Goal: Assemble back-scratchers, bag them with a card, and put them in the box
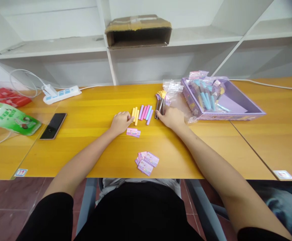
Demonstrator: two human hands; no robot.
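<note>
My left hand (120,122) rests on the yellow table with its fingers curled, the fingertips touching the yellow end of a row of pastel pen caps (142,113). My right hand (171,117) lies right of that row, its fingers pinched on a bundle of dark pens with decorated tops (160,102). A small pink card (133,132) lies just in front of my left hand. A little pile of similar pink cards (146,161) sits nearer the table's front edge.
A purple box (236,112) with packed pens stands right of my right hand, clear plastic bags (172,87) beside it. A black phone (54,126), a white power strip (62,94) and a green packet (10,117) lie at the left. A cardboard box (138,31) sits on the shelf behind.
</note>
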